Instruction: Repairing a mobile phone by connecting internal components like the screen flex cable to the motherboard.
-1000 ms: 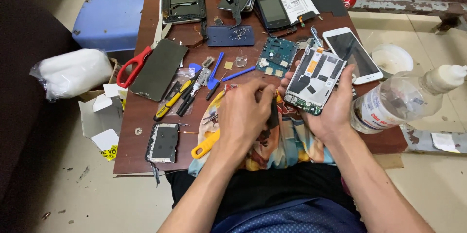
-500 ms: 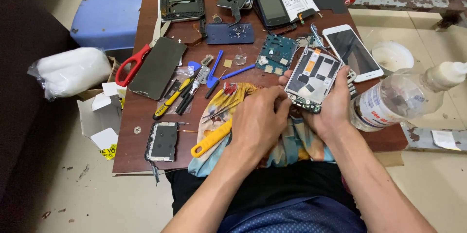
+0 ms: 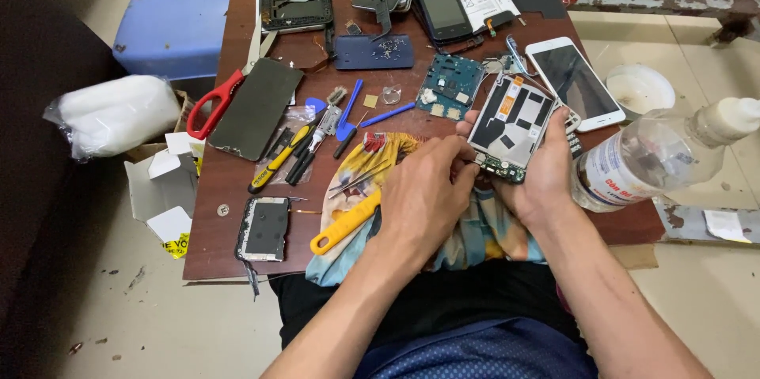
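**Opened phone held over a cluttered worktop**

At the left of the brown wooden worktop [image 3: 237, 213] lie red-handled scissors [image 3: 212, 104] and a yellow-handled tool [image 3: 345, 223] on a patterned cloth [image 3: 483, 228]. The left hand [image 3: 423, 193] pinches its fingertips against the lower edge of the opened phone body with exposed circuit board [image 3: 513, 124]. The right hand [image 3: 546, 173] cups that phone from beneath, fingers curled around its side. A clear plastic bottle [image 3: 657, 153] lies at the right.
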